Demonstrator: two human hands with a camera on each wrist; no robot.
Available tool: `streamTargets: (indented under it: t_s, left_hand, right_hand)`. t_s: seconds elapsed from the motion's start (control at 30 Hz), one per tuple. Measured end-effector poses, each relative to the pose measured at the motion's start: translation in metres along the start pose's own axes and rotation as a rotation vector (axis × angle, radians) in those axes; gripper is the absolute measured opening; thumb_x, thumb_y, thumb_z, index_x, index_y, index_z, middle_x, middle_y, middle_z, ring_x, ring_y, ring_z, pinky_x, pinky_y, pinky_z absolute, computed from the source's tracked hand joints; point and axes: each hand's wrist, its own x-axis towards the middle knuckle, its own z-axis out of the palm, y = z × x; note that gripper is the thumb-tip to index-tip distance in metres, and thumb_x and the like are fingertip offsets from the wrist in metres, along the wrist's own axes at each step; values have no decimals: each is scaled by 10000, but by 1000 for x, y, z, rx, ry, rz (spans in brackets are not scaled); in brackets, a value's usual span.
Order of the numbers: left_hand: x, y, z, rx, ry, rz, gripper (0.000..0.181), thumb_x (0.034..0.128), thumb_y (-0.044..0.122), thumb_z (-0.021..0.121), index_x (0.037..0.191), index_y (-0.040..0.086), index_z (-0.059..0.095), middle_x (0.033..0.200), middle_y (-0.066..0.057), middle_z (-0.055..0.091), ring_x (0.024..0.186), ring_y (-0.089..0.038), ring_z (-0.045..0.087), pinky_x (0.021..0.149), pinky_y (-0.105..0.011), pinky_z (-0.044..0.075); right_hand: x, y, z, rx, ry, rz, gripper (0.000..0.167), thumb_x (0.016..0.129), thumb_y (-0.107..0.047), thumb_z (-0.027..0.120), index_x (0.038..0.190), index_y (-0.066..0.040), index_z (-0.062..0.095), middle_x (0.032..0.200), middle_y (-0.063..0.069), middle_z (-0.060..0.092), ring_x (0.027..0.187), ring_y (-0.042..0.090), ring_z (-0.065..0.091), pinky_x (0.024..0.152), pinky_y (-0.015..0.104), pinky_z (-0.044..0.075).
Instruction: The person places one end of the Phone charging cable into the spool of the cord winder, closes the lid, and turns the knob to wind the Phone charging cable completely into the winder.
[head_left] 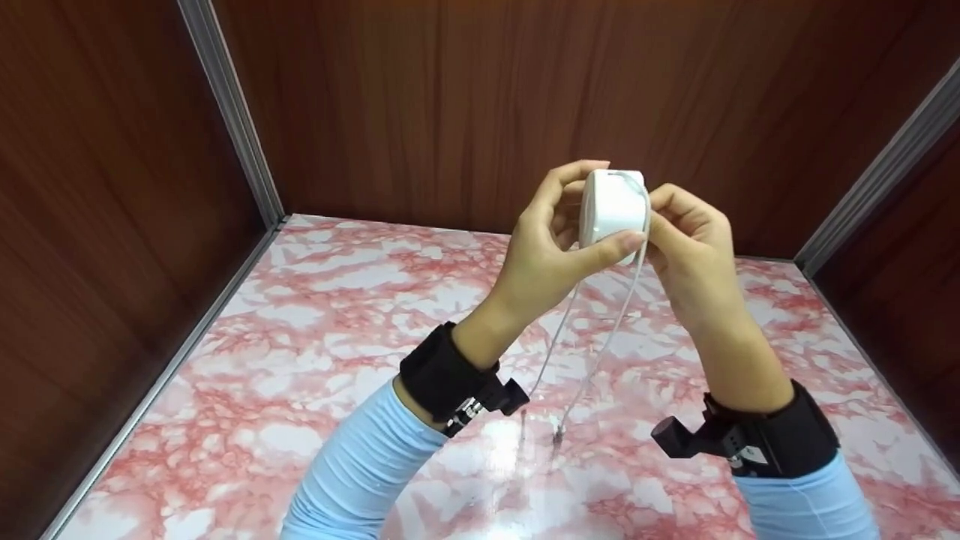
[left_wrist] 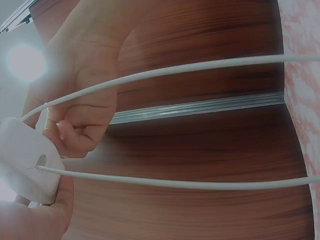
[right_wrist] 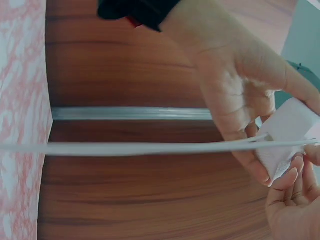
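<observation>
A white block-like device [head_left: 616, 204] is held up above the table by my left hand [head_left: 546, 241], its thumb along the near side and fingers behind. A thin white cable [head_left: 621, 311] runs over the device's right side and hangs in a loop toward the table. My right hand [head_left: 694, 251] pinches at the cable by the device's right edge. In the left wrist view the cable [left_wrist: 175, 184] comes out of a slot in the device [left_wrist: 30, 157]. The right wrist view shows the left hand [right_wrist: 235, 80] around the device [right_wrist: 290, 127], right fingers [right_wrist: 295, 185] beside it.
The table [head_left: 285, 360] has a red and white marbled top. Dark wood-grain panels [head_left: 390, 112] stand behind and at both sides, with metal strips [head_left: 232, 112] at the corners. A small dark cable end [head_left: 558, 435] hangs low over the table.
</observation>
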Motion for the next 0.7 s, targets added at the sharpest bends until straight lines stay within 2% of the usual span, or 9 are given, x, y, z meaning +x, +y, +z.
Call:
streamTargets:
  t_s: [0.13, 0.27, 0.33, 0.43, 0.57, 0.7]
  left_hand:
    - [0, -1, 1, 1, 6, -1, 614, 801, 52, 760, 1328, 58, 446, 1172, -132, 564, 942, -169, 593, 809, -296, 544]
    - [-1, -3, 2, 7, 5, 1, 622, 798, 53, 762, 1332, 58, 444, 1170, -133, 564, 940, -166, 593, 807, -298, 547]
    - [-2, -4, 2, 8, 4, 0, 622, 798, 54, 761, 1333, 58, 444, 1170, -131, 566, 937, -163, 592, 805, -297, 548]
    - [-2, -5, 2, 1, 1, 1, 623, 798, 52, 758, 1334, 49, 440, 1169, -134, 566, 935, -161, 593, 799, -297, 549]
    - [-3, -6, 1, -8, -2, 7, 622, 797, 44, 754, 1333, 39, 438, 1167, -144, 564, 935, -162, 596, 796, -302, 551]
    - [-3, -6, 0, -1, -7, 14, 629, 795, 42, 755, 1335, 36, 435, 1176, -149, 563, 944, -165, 598, 807, -305, 552]
  right_hand:
    - [-1, -4, 1, 95, -3, 83, 181, 938, 4, 582, 759, -13, 609, 731, 40, 602, 666, 101, 571, 601, 189, 505]
    - [-2, -7, 3, 112, 43, 146, 214, 946, -7, 574, 733, -25, 592, 712, 35, 570, 637, 95, 552, 572, 182, 489]
    - [-3, -7, 5, 115, 77, 148, 181, 942, 15, 566, 767, -27, 587, 730, 37, 566, 652, 100, 554, 574, 184, 492]
    - [-4, -4, 7, 99, 131, 85, 127, 912, 80, 568, 836, -19, 587, 739, 47, 571, 646, 103, 544, 544, 174, 479]
    - [-5, 4, 5, 5, 166, -97, 131, 845, 143, 614, 852, 12, 629, 667, 47, 600, 538, 84, 499, 459, 158, 407]
    - [-5, 13, -5, -121, 102, -270, 28, 834, 79, 687, 842, 56, 674, 685, 45, 662, 521, 74, 510, 476, 161, 411]
